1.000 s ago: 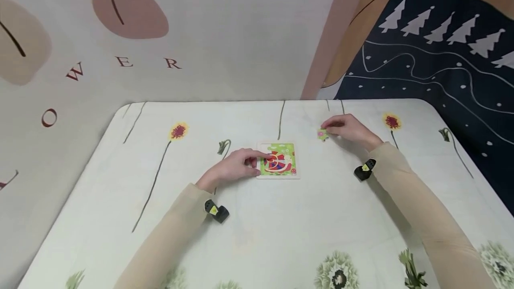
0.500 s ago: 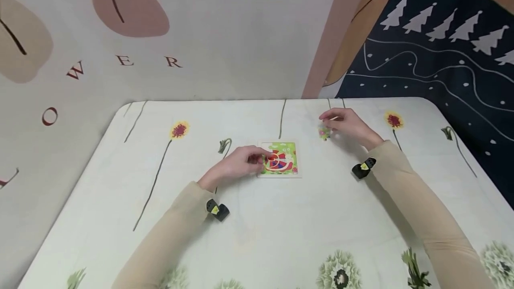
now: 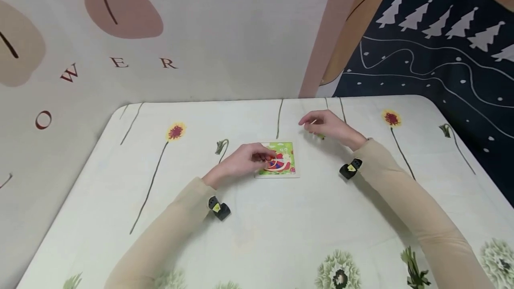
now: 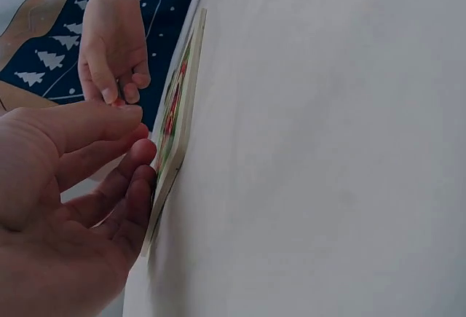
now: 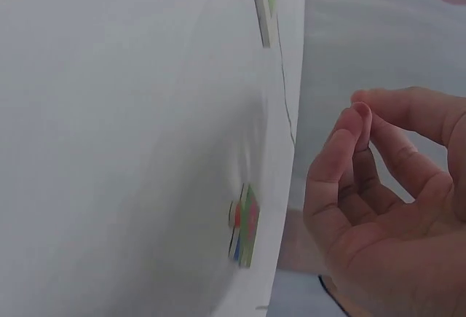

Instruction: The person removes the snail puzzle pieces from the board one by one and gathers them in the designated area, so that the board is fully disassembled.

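Note:
A small square snail jigsaw puzzle [image 3: 286, 164] in a pale frame lies on the table. My left hand [image 3: 250, 159] hovers over its left edge, fingers loosely curled, partly hiding the picture. No separate piece shows between those fingers in the left wrist view. My right hand [image 3: 329, 125] is raised to the right of the puzzle, beyond its far edge. Its thumb and fingertips come close together in the right wrist view, with nothing visible between them. Below that hand a small stack of puzzle pieces [image 5: 246, 226] sits on the table, mostly hidden in the head view.
A white cloth with printed flowers [image 3: 176, 131] covers the table [image 3: 281, 217]. Behind stands a pale wall hanging [image 3: 225, 35]; a dark cloth with white trees [image 3: 433, 57] hangs at the right. Each wrist carries a small black device [image 3: 350, 168].
My right hand has lifted off the green puzzle piece and moved left toward the puzzle, leaving pieces on the table. My left index finger has drawn back slightly from the puzzle's surface.

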Demonstrator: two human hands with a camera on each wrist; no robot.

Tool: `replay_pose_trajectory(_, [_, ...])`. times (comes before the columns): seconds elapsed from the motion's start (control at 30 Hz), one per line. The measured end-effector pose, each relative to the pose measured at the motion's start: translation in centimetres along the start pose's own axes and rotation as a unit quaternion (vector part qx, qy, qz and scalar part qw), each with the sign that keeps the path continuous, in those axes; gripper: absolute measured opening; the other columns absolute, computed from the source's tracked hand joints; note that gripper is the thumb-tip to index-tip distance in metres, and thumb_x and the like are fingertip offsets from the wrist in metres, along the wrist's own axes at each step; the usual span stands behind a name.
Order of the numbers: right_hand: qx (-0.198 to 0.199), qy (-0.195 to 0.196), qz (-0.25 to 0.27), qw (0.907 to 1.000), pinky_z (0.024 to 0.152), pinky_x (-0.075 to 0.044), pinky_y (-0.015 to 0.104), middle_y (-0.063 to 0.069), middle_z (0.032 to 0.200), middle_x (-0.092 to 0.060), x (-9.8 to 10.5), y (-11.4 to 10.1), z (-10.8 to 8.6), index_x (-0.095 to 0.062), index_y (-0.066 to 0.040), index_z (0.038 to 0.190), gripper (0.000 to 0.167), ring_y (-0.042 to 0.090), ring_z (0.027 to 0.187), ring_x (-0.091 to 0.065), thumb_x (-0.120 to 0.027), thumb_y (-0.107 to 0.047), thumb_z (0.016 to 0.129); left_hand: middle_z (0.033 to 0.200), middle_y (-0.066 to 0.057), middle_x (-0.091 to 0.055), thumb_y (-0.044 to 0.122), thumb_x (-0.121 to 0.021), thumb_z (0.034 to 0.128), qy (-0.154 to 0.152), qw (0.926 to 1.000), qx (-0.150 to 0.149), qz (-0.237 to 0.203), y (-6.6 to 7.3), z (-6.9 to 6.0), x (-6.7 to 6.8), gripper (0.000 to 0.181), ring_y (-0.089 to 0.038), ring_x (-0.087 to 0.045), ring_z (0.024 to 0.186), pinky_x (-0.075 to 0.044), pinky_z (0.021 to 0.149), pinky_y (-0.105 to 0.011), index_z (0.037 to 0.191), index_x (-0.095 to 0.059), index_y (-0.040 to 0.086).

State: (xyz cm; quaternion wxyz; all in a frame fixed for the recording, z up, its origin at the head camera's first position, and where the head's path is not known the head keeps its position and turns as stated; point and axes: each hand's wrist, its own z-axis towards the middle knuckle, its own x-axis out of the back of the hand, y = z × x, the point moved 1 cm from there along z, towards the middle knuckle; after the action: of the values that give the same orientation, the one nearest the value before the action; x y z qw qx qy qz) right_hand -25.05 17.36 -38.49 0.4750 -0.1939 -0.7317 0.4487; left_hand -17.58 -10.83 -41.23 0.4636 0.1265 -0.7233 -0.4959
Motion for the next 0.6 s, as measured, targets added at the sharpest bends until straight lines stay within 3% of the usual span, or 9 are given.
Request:
replay_pose_trajectory(0.27, [0.029,-0.040,-0.007,0.9987,0.077,-0.049,0.025,0.022,0.114,-0.068,-1.7,-0.5,0.8,-0.069,0.006,0.120,0.024,0.023,0.089,-0.061,-0.059,-0.005,0.101,0.120,-0.008,-0.065,0.010,-0.075,0.0932,-0.046,0.9966,-0.026,0.063,0.2,0.2,0.0,0.039,-0.019,-0.055,0.105,-0.043,0.086,-0.029,0.131,-0.072,0.006])
replay_pose_trajectory(0.47, [0.048,-0.070,-0.013,0.9963,0.073,-0.050,0.027,0.020,0.111,-0.069,-3.2,-0.9,1.3,-0.069,0.008,0.117,0.022,0.023,0.085,-0.060,-0.060,-0.003,0.100,0.122,-0.010,-0.061,0.005,-0.074,0.0920,-0.061,0.9960,-0.014,0.064,0.1,0.2,0.1,0.044,-0.020,-0.052,0.104,-0.042,0.084,-0.028,0.136,-0.069,0.006])
replay_pose_trajectory(0.6, [0.051,-0.083,-0.019,0.9951,0.072,-0.049,0.028,0.019,0.113,-0.069,-4.0,-1.4,1.6,-0.070,0.007,0.117,0.021,0.024,0.087,-0.059,-0.062,-0.004,0.100,0.121,-0.010,-0.061,0.003,-0.074,0.0911,-0.057,0.9963,-0.025,0.059,0.0,0.0,0.1,0.044,-0.019,-0.052,0.103,-0.044,0.084,-0.028,0.134,-0.069,0.004])
